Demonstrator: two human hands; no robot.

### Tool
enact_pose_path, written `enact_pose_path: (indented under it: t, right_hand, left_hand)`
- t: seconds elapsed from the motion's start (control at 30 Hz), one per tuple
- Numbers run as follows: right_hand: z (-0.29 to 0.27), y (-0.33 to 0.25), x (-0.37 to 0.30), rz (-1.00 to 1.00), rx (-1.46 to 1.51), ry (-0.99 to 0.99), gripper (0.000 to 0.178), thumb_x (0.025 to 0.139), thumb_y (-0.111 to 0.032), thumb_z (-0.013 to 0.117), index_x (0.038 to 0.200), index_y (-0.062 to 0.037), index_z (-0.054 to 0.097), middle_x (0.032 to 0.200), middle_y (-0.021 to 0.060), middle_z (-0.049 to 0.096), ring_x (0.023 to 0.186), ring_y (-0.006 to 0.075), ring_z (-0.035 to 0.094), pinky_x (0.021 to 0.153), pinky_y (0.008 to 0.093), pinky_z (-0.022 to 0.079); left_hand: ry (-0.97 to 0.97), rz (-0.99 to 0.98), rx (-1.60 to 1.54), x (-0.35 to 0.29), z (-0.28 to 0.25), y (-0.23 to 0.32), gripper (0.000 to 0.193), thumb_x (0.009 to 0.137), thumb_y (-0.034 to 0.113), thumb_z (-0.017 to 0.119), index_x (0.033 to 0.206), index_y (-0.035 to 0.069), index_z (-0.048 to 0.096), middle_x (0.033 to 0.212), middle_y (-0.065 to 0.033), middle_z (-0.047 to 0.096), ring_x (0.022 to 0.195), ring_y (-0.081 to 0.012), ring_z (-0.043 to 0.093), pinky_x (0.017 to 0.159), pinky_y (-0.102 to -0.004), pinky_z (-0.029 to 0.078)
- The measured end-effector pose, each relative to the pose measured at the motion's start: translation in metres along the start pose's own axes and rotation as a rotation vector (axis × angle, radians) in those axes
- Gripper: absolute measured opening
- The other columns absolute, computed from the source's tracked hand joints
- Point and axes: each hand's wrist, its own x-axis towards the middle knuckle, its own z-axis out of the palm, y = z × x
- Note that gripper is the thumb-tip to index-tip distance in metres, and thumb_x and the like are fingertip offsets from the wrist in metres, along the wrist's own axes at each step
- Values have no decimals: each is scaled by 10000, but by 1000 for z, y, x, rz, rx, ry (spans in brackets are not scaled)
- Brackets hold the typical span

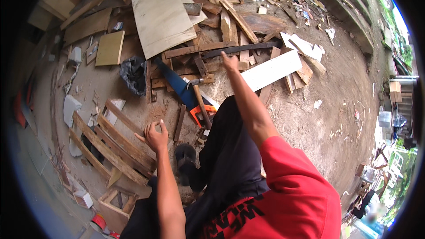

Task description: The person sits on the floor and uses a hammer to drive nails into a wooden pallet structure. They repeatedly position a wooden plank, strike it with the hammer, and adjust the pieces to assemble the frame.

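My right hand (pixel 229 63) stretches over the scrap pile, index finger and thumb apart, at the near edge of a dark wooden strip (pixel 261 46). Whether the fingertips touch it I cannot tell. My left hand (pixel 156 137) hovers open, its fingers spread and holding nothing, beside several long wooden slats (pixel 116 152) on the ground. Between my hands lies a handsaw (pixel 177 82) with a blue blade and an orange handle. Across it rests a claw hammer (pixel 200 99). A white board (pixel 272 70) lies just right of my right hand.
A large pale plywood sheet (pixel 160 17) leans over the pile's far side. Left of the saw sits a black plastic bag (pixel 133 76), with a square board (pixel 110 48) farther left. A concrete ledge (pixel 341 13) runs along the far right. A wooden box frame (pixel 116 203) stands at lower left.
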Motion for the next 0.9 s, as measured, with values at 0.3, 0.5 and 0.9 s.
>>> enact_pose_path:
  t: [0.3, 0.5, 0.9]
  right_hand:
    - [38, -46, 0, 534, 607, -19, 403, 877, -346, 753, 1071, -17, 624, 995, 101, 647, 926, 263, 619, 778, 435, 496]
    - [-24, -41, -70, 368, 1088, -245, 227, 990, -259, 590, 1040, -38, 570, 982, 112, 663, 905, 239, 632, 819, 402, 519]
    - [-150, -81, -303, 576, 1945, -916, 525, 997, -382, 540, 1332, 15, 463, 883, 46, 502, 739, 138, 526, 670, 281, 461]
  left_hand:
    - [54, -24, -6, -1, -5, -11, 269, 887, 387, 638, 796, 141, 699, 891, 8, 698, 990, -228, 637, 1174, -623, 70]
    - [51, -28, -50, 0, -5, -2, 271, 893, 389, 631, 804, 143, 700, 884, 2, 695, 974, -237, 641, 1172, -629, 62]
    - [80, 35, -211, -6, -14, -12, 264, 889, 391, 623, 826, 146, 699, 927, -16, 701, 994, -261, 634, 1165, -632, 33]
